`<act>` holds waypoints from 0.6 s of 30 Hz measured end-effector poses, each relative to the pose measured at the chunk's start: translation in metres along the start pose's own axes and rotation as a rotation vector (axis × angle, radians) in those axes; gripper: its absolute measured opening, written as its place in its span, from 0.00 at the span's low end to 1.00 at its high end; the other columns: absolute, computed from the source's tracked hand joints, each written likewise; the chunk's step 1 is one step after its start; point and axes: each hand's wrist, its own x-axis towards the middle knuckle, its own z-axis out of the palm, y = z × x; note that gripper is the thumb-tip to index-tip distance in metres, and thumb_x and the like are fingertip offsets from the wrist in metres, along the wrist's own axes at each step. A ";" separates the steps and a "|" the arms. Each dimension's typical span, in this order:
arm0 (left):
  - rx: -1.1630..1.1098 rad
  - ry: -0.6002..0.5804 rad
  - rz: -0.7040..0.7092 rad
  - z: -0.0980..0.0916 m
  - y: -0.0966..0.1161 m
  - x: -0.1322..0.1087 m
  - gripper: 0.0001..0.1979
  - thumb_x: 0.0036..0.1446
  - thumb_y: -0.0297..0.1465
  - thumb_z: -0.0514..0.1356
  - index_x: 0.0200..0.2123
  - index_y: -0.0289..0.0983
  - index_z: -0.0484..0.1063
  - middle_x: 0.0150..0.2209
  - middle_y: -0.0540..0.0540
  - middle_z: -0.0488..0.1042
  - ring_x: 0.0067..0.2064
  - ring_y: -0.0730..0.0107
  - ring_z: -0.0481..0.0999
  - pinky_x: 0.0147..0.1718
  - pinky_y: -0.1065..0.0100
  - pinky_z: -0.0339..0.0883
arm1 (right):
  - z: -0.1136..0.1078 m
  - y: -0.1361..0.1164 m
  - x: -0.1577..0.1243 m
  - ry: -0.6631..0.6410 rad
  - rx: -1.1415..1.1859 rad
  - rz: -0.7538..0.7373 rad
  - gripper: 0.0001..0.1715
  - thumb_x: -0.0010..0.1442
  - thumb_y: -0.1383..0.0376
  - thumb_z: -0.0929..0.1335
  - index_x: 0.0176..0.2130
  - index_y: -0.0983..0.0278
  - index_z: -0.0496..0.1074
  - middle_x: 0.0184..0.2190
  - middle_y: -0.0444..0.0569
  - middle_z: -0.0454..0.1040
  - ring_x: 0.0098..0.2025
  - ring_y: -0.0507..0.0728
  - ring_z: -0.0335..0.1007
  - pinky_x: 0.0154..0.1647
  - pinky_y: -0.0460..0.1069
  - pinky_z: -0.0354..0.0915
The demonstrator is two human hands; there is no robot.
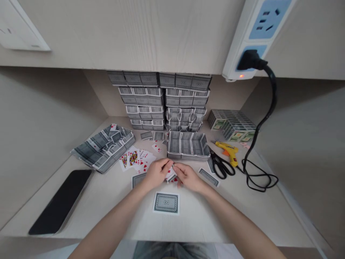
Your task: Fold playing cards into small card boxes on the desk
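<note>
My left hand (157, 173) and my right hand (188, 176) meet at the middle of the table, fingers closed around a playing card (170, 175) with red marks. Part of the card is hidden by the fingers, and I cannot tell whether it is folded. Face down in front of my hands lies a large patterned card (166, 203). Another face-down card (138, 180) shows partly beneath my left hand. Beyond that hand are spread face-up cards (142, 160) with red pips. Just behind my hands stands an open box made of cards (188, 145).
At the left are a longer card box (104, 149) and a black phone-like slab (61, 202). Black scissors (221, 164) and a yellow glue gun (228, 151) lie right. Stacked card boxes (144, 100) stand behind. A power strip (250, 43) hangs above, its black cord (273, 93) trailing down.
</note>
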 end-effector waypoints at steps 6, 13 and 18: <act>0.063 -0.008 0.012 0.007 -0.001 -0.001 0.12 0.56 0.37 0.49 0.35 0.38 0.69 0.34 0.46 0.74 0.35 0.69 0.71 0.35 0.72 0.61 | 0.003 0.002 0.001 -0.010 0.102 -0.006 0.16 0.56 0.54 0.61 0.37 0.64 0.63 0.25 0.39 0.63 0.13 0.43 0.60 0.11 0.39 0.55; 0.121 0.036 -0.010 0.012 -0.005 -0.002 0.14 0.57 0.37 0.48 0.30 0.36 0.69 0.26 0.49 0.72 0.27 0.74 0.68 0.29 0.74 0.59 | 0.009 0.007 0.005 0.103 0.188 0.076 0.16 0.52 0.55 0.62 0.33 0.65 0.63 0.22 0.38 0.63 0.14 0.47 0.66 0.11 0.40 0.54; 0.177 0.102 -0.028 0.014 -0.002 -0.002 0.17 0.56 0.39 0.48 0.22 0.36 0.66 0.18 0.52 0.65 0.22 0.76 0.62 0.23 0.75 0.53 | 0.015 0.012 0.006 0.190 0.184 0.094 0.16 0.52 0.56 0.63 0.33 0.66 0.65 0.19 0.39 0.64 0.14 0.49 0.66 0.11 0.41 0.54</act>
